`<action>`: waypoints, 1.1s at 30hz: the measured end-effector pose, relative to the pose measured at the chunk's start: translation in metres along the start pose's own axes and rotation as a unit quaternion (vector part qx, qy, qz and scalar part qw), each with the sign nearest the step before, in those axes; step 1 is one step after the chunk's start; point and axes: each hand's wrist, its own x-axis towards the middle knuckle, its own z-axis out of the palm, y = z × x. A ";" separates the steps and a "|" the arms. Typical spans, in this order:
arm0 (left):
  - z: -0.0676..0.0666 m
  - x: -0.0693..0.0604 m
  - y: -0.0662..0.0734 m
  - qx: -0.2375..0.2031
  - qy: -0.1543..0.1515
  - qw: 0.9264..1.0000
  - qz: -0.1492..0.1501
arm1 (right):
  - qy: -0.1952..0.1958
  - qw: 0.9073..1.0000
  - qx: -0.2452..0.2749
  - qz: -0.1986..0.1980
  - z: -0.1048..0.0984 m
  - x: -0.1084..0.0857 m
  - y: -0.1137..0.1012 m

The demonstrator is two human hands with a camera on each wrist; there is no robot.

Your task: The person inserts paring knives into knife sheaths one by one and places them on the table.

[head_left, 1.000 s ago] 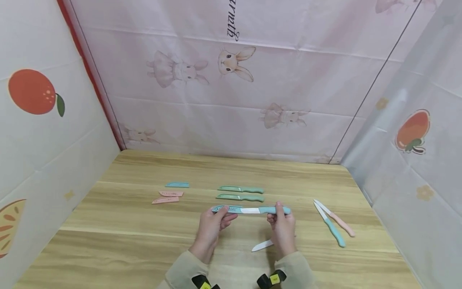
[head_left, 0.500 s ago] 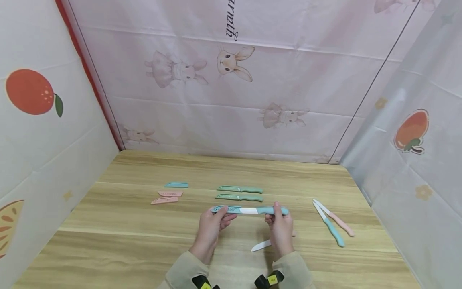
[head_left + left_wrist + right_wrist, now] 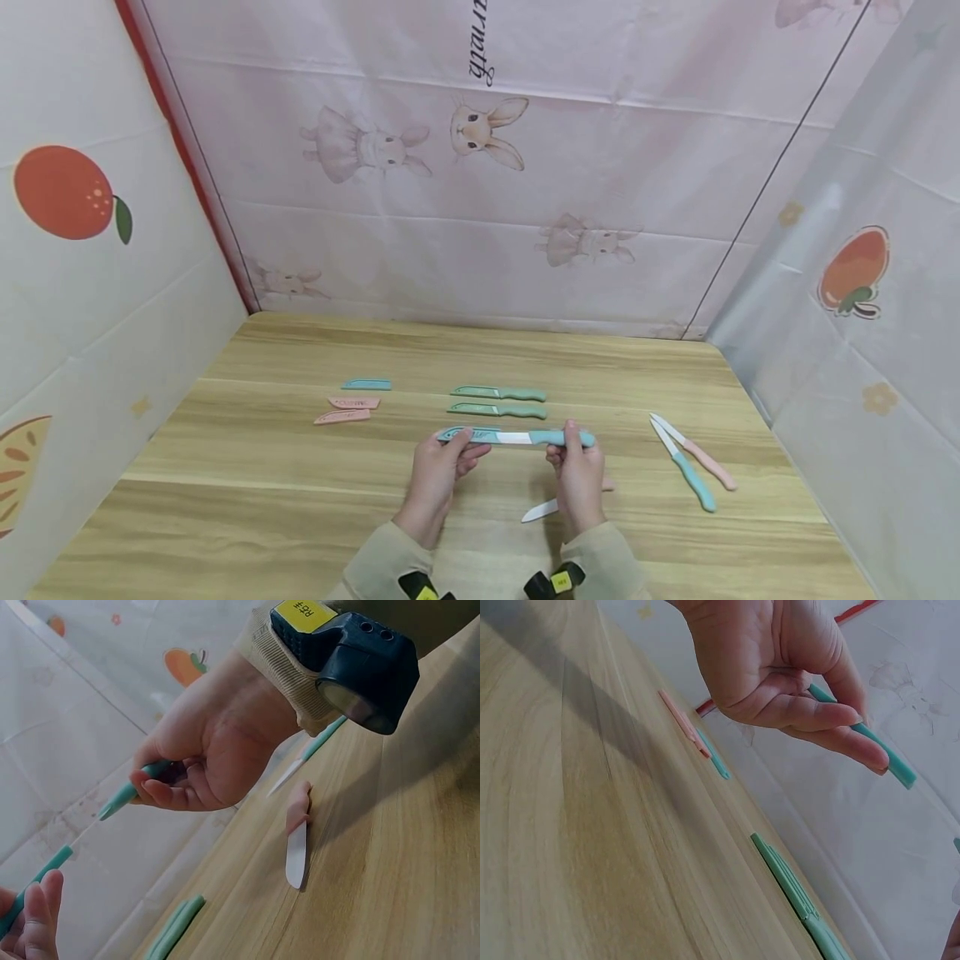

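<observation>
In the head view, my left hand [image 3: 435, 475] pinches a blue knife sheath [image 3: 483, 437] between thumb and fingers. My right hand [image 3: 582, 487] grips the handle of a blue paring knife [image 3: 546, 437]. Its white blade is partly inside the sheath, and a stretch of it shows between sheath and handle. Both are held level above the table. Under my right hand lies a pink-handled knife [image 3: 540, 510], mostly hidden there; the left wrist view shows that pink knife [image 3: 297, 847] whole on the wood.
Two green sheathed knives [image 3: 498, 410] lie just beyond my hands. Further left are a blue sheath [image 3: 367, 384] and two pink sheaths [image 3: 343, 416]. At the right, a bare blue knife [image 3: 693, 481] and a bare pink knife [image 3: 711, 465] lie with tips together. Printed curtains surround the wooden table [image 3: 262, 517].
My right hand has moved slightly left with the knife, and less bare blade shows between sheath and handle. The left hand has barely moved.
</observation>
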 end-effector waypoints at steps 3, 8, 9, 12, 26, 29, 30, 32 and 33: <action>0.000 0.000 0.000 0.000 -0.001 1.000 -0.002 | -0.001 1.000 -0.004 0.002 0.001 -0.001 0.000; 0.000 0.000 0.001 0.002 -0.006 1.000 -0.003 | -0.005 1.000 -0.008 0.003 0.002 -0.001 0.001; 0.000 -0.001 0.002 0.002 -0.007 1.000 -0.003 | -0.006 1.000 -0.008 0.004 0.003 -0.001 0.001; 0.000 -0.001 0.002 0.003 -0.008 1.000 -0.005 | -0.007 1.000 -0.006 0.005 0.004 -0.002 0.002; 0.001 -0.002 0.002 0.003 -0.010 1.000 -0.006 | -0.006 1.000 -0.005 0.005 0.007 -0.005 0.004; 0.001 -0.003 0.002 0.003 -0.010 1.000 -0.006 | -0.005 1.000 -0.004 0.005 0.008 -0.005 0.005; 0.001 -0.003 0.002 0.003 -0.011 1.000 -0.006 | -0.002 1.000 -0.004 0.006 0.008 -0.005 0.005; 0.001 -0.003 0.002 0.004 -0.011 1.000 -0.007 | 0.001 1.000 -0.003 0.006 0.009 -0.005 0.006; 0.001 -0.003 0.003 0.004 -0.012 1.000 -0.007 | 0.002 1.000 -0.002 0.005 0.009 -0.006 0.006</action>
